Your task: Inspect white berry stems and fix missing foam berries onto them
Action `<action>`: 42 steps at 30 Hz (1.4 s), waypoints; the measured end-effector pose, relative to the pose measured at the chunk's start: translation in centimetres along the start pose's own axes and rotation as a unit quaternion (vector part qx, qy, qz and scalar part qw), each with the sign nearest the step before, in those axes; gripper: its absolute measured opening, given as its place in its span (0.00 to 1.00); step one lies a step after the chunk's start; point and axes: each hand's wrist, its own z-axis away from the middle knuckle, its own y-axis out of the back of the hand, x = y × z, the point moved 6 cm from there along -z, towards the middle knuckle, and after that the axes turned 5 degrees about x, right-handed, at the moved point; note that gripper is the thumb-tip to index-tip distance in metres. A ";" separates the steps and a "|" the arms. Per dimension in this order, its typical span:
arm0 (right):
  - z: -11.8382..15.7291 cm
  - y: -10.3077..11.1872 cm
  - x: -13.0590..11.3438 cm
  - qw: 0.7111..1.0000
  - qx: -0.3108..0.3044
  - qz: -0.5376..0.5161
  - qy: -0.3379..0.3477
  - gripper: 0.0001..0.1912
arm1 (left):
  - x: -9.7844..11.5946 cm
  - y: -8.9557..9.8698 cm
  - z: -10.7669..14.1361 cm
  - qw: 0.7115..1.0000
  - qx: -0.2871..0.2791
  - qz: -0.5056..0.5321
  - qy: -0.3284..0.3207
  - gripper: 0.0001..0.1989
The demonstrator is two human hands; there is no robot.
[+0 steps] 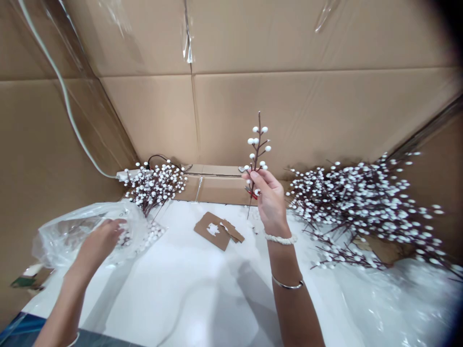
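Note:
My right hand (270, 200) is raised over the middle of the table, closed around a brown artificial berry stem (257, 147) with white berries. The stem stands upright, its tip above the fingers and its thin lower end below them. On the left, my left hand (102, 239) reaches to a clear plastic bag (61, 231) with loose white berries (154, 233) by its mouth. Its fingers are bent together at the berries, and what they pinch, if anything, is too small to make out. Behind the bag lies a bunch of white-berry stems (157, 185).
A large pile of berry stems (358, 202) lies at right, near clear plastic sheeting (401, 299). Torn brown cardboard pieces (213, 230) lie mid-table. Cardboard walls (253, 91) enclose the white table (173, 289); a white cable (67, 101) runs down to a power strip.

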 end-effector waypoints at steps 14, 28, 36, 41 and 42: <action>1.2 -2.4 0.8 0.997 -0.070 0.001 -0.043 0.14 | 20.9 -4.3 -3.5 0.839 0.025 0.543 0.000 0.17; 2.4 -3.9 0.9 0.992 -0.122 -0.003 -0.038 0.09 | 24.5 -9.2 -4.2 0.727 -0.045 0.684 0.051 0.19; 2.2 -3.7 1.0 0.993 -0.113 0.030 0.027 0.07 | 25.7 -9.4 -3.3 0.697 -0.077 0.711 0.043 0.15; 2.2 -3.5 1.0 0.994 -0.099 0.044 0.033 0.08 | 25.9 -9.5 -3.3 0.688 -0.077 0.720 0.052 0.17; 2.2 -3.5 1.0 0.994 -0.097 0.047 0.036 0.08 | 25.9 -9.6 -3.3 0.687 -0.077 0.721 0.054 0.18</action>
